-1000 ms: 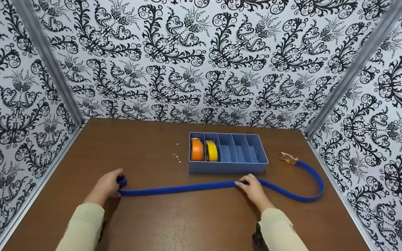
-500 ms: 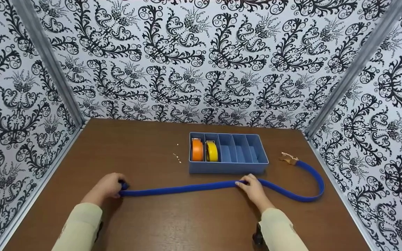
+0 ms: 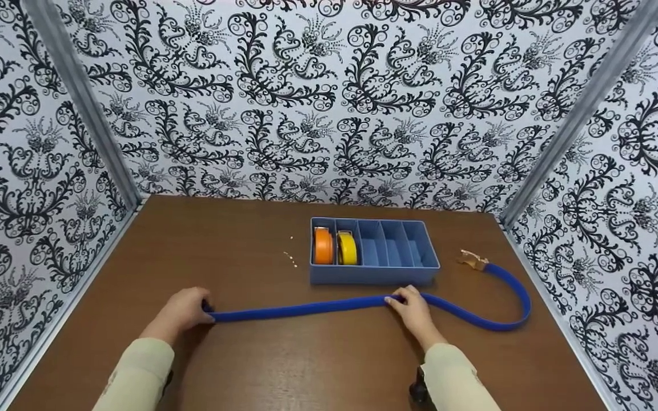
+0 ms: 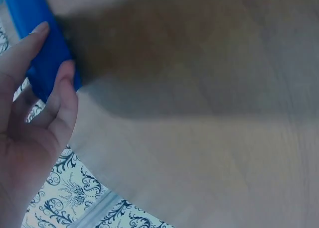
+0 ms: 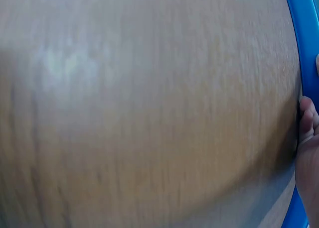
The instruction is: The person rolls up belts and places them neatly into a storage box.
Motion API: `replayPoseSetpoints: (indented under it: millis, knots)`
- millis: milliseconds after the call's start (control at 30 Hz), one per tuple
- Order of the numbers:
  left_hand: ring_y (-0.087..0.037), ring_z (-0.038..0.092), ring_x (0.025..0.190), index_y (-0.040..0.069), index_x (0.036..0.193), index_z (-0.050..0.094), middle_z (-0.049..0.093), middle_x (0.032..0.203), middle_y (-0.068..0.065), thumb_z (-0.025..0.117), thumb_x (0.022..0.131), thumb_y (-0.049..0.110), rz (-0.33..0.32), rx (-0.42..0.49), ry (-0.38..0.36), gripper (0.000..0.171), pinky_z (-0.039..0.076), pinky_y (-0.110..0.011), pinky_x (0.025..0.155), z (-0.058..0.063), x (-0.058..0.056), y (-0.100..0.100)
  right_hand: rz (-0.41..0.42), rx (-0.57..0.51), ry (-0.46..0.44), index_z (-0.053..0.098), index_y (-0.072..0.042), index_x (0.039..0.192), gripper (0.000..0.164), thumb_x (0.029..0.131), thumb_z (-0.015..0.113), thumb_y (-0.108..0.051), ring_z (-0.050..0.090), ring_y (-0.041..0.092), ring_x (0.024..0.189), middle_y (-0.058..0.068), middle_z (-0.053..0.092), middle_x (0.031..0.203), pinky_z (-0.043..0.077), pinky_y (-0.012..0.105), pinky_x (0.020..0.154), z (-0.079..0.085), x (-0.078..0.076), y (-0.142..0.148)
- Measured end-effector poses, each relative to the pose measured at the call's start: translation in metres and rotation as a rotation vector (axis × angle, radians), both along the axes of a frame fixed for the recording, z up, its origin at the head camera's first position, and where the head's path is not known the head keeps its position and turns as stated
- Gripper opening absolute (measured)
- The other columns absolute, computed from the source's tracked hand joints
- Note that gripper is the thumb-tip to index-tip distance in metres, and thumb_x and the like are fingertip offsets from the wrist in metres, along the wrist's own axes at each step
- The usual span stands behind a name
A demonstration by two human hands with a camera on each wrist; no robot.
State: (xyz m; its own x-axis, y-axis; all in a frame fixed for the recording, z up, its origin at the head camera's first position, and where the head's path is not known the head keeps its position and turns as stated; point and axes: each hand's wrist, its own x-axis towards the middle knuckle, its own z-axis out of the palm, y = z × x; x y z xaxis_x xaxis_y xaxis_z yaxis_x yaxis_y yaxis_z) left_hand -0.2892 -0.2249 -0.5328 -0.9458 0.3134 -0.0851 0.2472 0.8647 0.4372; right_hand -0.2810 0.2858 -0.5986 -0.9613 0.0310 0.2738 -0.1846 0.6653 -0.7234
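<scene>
A blue belt [image 3: 300,310] stretches on edge across the brown table between the two hands. At its left end the left hand [image 3: 185,309] grips the rolled-up part, which the fingers mostly hide in the head view. The left wrist view shows thumb and fingers around the blue belt roll [image 4: 47,54]. Farther right, the right hand [image 3: 413,313] pinches the strap between thumb and fingers. Beyond that hand the belt curves round to a gold-coloured buckle [image 3: 473,260] lying on the table. In the right wrist view the fingertips [image 5: 307,104] press against the blue strap [image 5: 304,29].
Behind the strap stands a blue-grey divided box [image 3: 372,274]. An orange rolled belt [image 3: 323,246] and a yellow rolled belt [image 3: 346,248] sit in its two left compartments. Small light specks [image 3: 291,258] lie left of the box. Patterned walls [image 3: 329,114] enclose the table [image 3: 283,365].
The left hand has turned over the belt roll and shifted slightly right, covering the roll in the head view. The right hand has stayed put on the strap.
</scene>
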Motion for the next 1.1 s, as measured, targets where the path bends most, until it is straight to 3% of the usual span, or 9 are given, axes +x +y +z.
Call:
replayPoseSetpoints:
  millis: [100, 200, 333, 433, 567, 667, 767, 867, 1100]
  knots:
    - [-0.019, 0.054, 0.074, 0.009, 0.079, 0.065, 0.058, 0.079, -0.001, 0.085, 0.073, 0.011, 0.017, 0.008, 0.036, 0.021, 0.049, -0.045, 0.071, -0.003, 0.002, 0.002, 0.001, 0.024, 0.03, 0.066, -0.008, 0.083, 0.015, 0.09, 0.07, -0.021, 0.048, 0.018, 0.075, 0.001, 0.049, 0.085, 0.043, 0.036, 0.069, -0.001, 0.001, -0.003]
    - [-0.017, 0.051, 0.07, 0.011, 0.076, 0.063, 0.056, 0.076, 0.0, 0.083, 0.075, 0.012, 0.03, 0.017, 0.053, 0.02, 0.048, -0.043, 0.069, -0.006, 0.003, 0.004, -0.017, 0.038, 0.005, 0.066, -0.006, 0.087, 0.013, 0.091, 0.07, -0.019, 0.052, 0.022, 0.079, 0.004, 0.05, 0.088, 0.045, 0.04, 0.074, -0.001, 0.0, -0.004]
    - [-0.018, 0.049, 0.07, 0.011, 0.075, 0.062, 0.054, 0.076, 0.0, 0.081, 0.077, 0.01, 0.045, 0.007, 0.065, 0.019, 0.046, -0.042, 0.068, -0.011, 0.003, 0.008, -0.052, 0.044, -0.064, 0.068, -0.002, 0.099, 0.014, 0.092, 0.068, -0.014, 0.057, 0.03, 0.092, 0.01, 0.053, 0.098, 0.046, 0.047, 0.086, 0.0, -0.001, -0.006]
    - [-0.019, 0.05, 0.071, 0.01, 0.077, 0.063, 0.055, 0.077, -0.001, 0.08, 0.078, 0.009, 0.057, 0.003, 0.067, 0.017, 0.047, -0.043, 0.068, -0.014, 0.004, 0.015, -0.089, 0.037, -0.077, 0.066, 0.001, 0.112, 0.023, 0.092, 0.066, -0.011, 0.057, 0.031, 0.097, 0.015, 0.052, 0.11, 0.047, 0.046, 0.086, 0.0, 0.0, -0.01]
    - [-0.019, 0.052, 0.071, 0.01, 0.078, 0.065, 0.056, 0.077, -0.001, 0.08, 0.079, 0.009, 0.051, 0.001, 0.082, 0.015, 0.049, -0.044, 0.069, -0.016, 0.005, 0.031, -0.12, 0.018, -0.034, 0.059, 0.003, 0.125, 0.035, 0.091, 0.066, -0.004, 0.057, 0.027, 0.092, 0.018, 0.043, 0.124, 0.049, 0.042, 0.079, 0.002, 0.003, -0.02]
    - [-0.019, 0.053, 0.07, 0.01, 0.076, 0.065, 0.057, 0.076, -0.001, 0.08, 0.079, 0.01, 0.038, -0.003, 0.112, 0.015, 0.05, -0.044, 0.069, -0.016, 0.005, 0.044, -0.117, 0.028, 0.042, 0.058, 0.001, 0.122, 0.034, 0.089, 0.067, -0.001, 0.058, 0.027, 0.092, 0.016, 0.04, 0.123, 0.051, 0.041, 0.078, 0.006, 0.006, -0.033]
    - [-0.019, 0.054, 0.069, 0.01, 0.075, 0.065, 0.057, 0.076, -0.001, 0.08, 0.079, 0.01, 0.022, -0.002, 0.145, 0.016, 0.05, -0.044, 0.069, -0.016, 0.005, 0.057, -0.074, 0.076, 0.118, 0.06, 0.001, 0.113, 0.028, 0.086, 0.069, 0.001, 0.059, 0.03, 0.094, 0.014, 0.043, 0.114, 0.05, 0.043, 0.081, 0.007, 0.006, -0.047]
    - [-0.021, 0.055, 0.069, 0.009, 0.073, 0.064, 0.056, 0.075, -0.002, 0.08, 0.078, 0.009, -0.007, -0.001, 0.178, 0.017, 0.051, -0.045, 0.069, -0.017, 0.006, 0.07, 0.021, 0.13, 0.141, 0.061, 0.001, 0.109, 0.025, 0.086, 0.069, 0.0, 0.058, 0.032, 0.095, 0.014, 0.05, 0.108, 0.048, 0.046, 0.085, 0.008, 0.004, -0.061]
    - [-0.028, 0.061, 0.076, 0.006, 0.079, 0.068, 0.061, 0.079, -0.006, 0.08, 0.078, 0.008, -0.084, -0.001, 0.235, 0.012, 0.051, -0.048, 0.072, -0.016, 0.011, 0.1, 0.269, 0.182, 0.025, 0.06, 0.003, 0.12, 0.032, 0.091, 0.066, -0.009, 0.057, 0.033, 0.111, 0.016, 0.061, 0.117, 0.043, 0.049, 0.097, 0.012, 0.007, -0.096]
